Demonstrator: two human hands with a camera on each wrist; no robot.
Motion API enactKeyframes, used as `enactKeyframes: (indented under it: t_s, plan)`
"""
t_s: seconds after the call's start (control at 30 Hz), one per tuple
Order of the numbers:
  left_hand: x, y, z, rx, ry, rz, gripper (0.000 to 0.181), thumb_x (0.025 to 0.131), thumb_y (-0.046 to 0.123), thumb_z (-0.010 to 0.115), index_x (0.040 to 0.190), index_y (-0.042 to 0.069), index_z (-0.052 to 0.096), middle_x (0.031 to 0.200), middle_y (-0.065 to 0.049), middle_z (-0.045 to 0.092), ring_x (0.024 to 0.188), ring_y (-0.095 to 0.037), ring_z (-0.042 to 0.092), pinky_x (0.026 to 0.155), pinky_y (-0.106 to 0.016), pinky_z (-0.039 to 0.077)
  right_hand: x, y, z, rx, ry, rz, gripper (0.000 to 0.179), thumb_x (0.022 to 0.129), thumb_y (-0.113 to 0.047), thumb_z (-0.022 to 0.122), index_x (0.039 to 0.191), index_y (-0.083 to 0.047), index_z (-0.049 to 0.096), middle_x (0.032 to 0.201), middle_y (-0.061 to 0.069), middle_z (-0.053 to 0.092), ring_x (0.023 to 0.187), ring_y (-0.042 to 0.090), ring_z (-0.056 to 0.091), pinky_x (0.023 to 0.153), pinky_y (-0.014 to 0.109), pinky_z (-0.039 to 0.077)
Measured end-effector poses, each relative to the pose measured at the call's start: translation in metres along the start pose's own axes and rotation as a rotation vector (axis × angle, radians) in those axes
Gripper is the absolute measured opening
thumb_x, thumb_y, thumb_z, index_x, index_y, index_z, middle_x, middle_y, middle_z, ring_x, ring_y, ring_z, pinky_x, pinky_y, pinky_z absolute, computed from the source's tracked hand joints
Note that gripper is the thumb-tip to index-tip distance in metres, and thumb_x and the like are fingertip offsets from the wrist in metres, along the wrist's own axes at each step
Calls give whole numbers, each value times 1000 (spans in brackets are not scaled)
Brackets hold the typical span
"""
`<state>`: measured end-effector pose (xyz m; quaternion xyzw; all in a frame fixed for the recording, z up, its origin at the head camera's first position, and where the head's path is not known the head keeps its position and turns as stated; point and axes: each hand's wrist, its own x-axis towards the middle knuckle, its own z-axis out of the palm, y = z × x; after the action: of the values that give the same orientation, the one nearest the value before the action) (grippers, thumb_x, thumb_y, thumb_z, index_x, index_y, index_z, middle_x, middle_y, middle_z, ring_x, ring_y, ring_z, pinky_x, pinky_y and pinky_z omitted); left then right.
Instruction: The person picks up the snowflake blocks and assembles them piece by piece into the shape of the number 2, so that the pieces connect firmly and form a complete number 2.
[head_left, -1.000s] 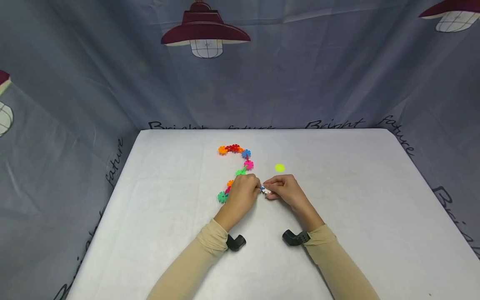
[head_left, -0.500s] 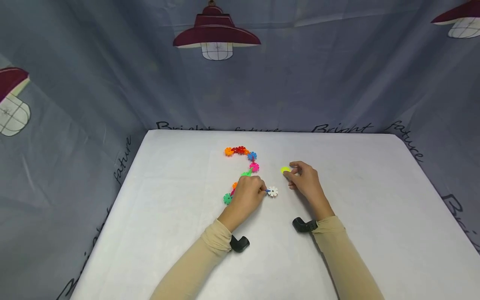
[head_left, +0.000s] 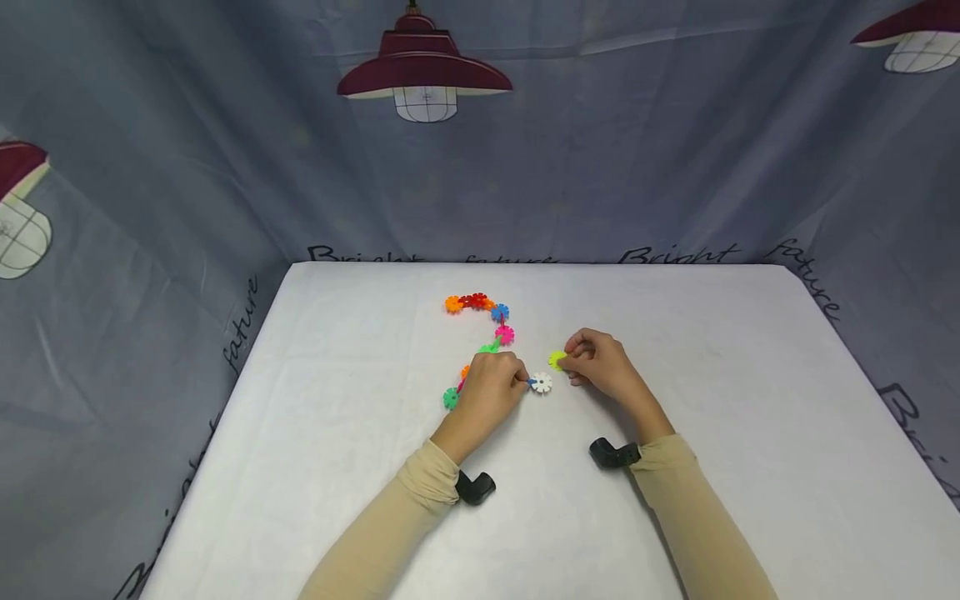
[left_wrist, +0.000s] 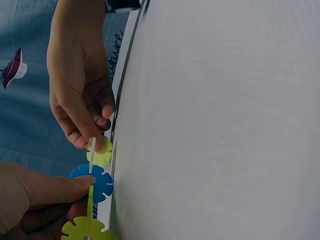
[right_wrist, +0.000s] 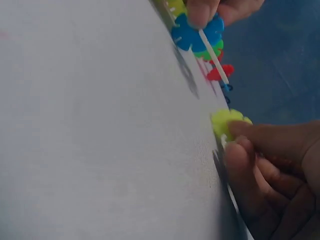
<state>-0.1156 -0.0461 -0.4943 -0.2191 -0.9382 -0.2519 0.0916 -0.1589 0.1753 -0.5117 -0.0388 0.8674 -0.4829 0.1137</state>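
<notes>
My left hand (head_left: 491,387) pinches a blue notched disc (left_wrist: 102,185) between thumb and fingers. A white notched disc (head_left: 542,382) is slotted into it and sticks out to the right, seen edge-on in both wrist views. From the blue piece runs a chain of linked flower-shaped discs, with a pink disc (head_left: 505,334) and an orange disc (head_left: 453,305) farther back; the left hand hides part of it. A yellow notched disc (head_left: 556,360) is pinched by my right hand (head_left: 603,367), a small gap away from the white one.
A white-covered table (head_left: 360,467) lies under both hands. A grey curtain (head_left: 600,150) with printed lamps stands behind and at the sides. Black wrist cameras (head_left: 476,488) are strapped to both wrists.
My right hand let go of the white disc, reached to the yellow disc on the table, picked it up and brought it back toward the white one. My left hand kept its grip.
</notes>
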Motion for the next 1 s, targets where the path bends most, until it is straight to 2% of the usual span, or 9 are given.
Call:
enactKeyframes:
  t_s: [0.1,0.3,0.6,0.7,0.87,1.0]
  plan:
    - [1,0,0,5,11,10,5,82,9,86,86,11,83,79,2,78,75,-15,73,85,-35,53,-8,2,1,15,-48,-54,21,90,-5,78,106,2,67,90,15,71,69,15,69,62,27,61]
    - [1,0,0,-1,2,0,6,82,8,85,87,11,83,80,1,79,77,-15,74,87,-36,53,-21,7,-2,1,-101,-101,15,89,-5,80,102,0,74,88,12,74,71,15,69,64,26,60]
    - [0,-1,0,-16,-14,-15,5,84,7,82,87,11,83,82,0,79,79,-16,75,88,-37,53,-27,2,-4,-128,-55,-167,6,89,-13,81,91,-12,75,84,3,74,72,16,66,56,28,54]
    - [0,-1,0,-10,-5,-9,6,84,7,83,86,12,84,81,1,78,78,-16,74,87,-37,53,-28,-1,-2,-196,-37,-217,7,88,-12,82,89,-15,76,84,0,75,77,14,67,62,28,54]
    - [0,-1,1,-8,3,-5,6,85,7,83,85,12,84,80,1,78,75,-15,73,86,-36,53,-30,-7,2,-317,0,-332,8,87,-10,83,86,-16,77,83,-4,76,80,10,70,76,34,55]
    - [0,-1,1,-14,-11,-12,6,85,6,82,85,12,83,80,1,78,76,-15,73,88,-35,52,-30,-8,5,-358,24,-352,9,86,-10,83,85,-16,77,81,-5,76,79,9,70,75,35,55]
